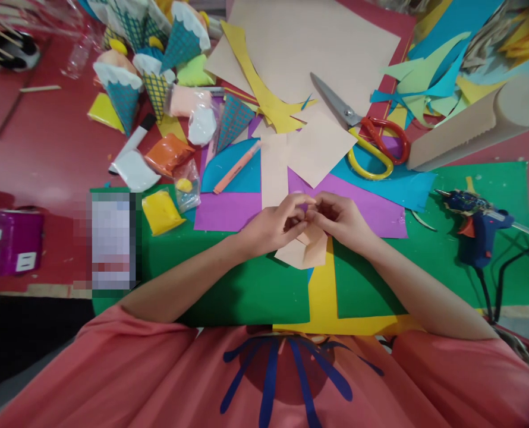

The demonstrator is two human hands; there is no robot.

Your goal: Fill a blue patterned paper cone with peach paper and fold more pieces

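Observation:
My left hand [280, 226] and my right hand [342, 220] meet at the middle of the work area, fingertips pinched together. Whatever lies between the fingers is too small and hidden to make out. Just below them is a small peach foam piece [306, 254] with angled edges. Larger peach foam pieces [320, 145] extend beyond my fingers, over purple foam [229, 211] and blue foam [242, 163]. Scissors [349, 116] with one red and one yellow handle rest open on the sheets, past my right hand. An orange marker [236, 167] lies beyond my left hand.
Green foam sheets [246, 285] cover the near table. At the right stand a blue glue gun [481, 232] and a peach roll [469, 128]. Cone figures [119, 89], clay packets [169, 153] and a blurred-out phone-like rectangle [112, 244] occupy the left. Foam scraps [425, 89] lie far right.

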